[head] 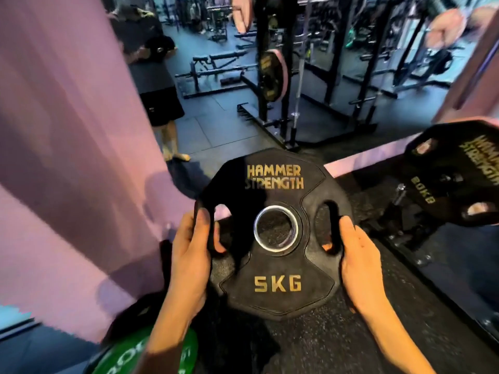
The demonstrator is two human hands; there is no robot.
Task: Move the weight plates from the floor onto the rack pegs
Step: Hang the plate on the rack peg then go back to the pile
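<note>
A black 5 kg plate [272,268] with gold "Hammer Strength" lettering is held up off the dark rubber floor, its face toward me. My left hand [190,255] grips its left handle slot, fingers curled through the cut-out. My right hand [359,257] grips the right slot the same way. At the right edge a larger black plate [456,171] marked 20 kg hangs on a rack peg. A bare metal peg [399,194] sticks out just left of it.
A green plate [145,352] lies on the floor by my left forearm. A pink pillar [70,130] fills the left side. A mirror ahead reflects a person and a black rack [272,74] loaded with plates. The black rack base [421,238] runs along the right.
</note>
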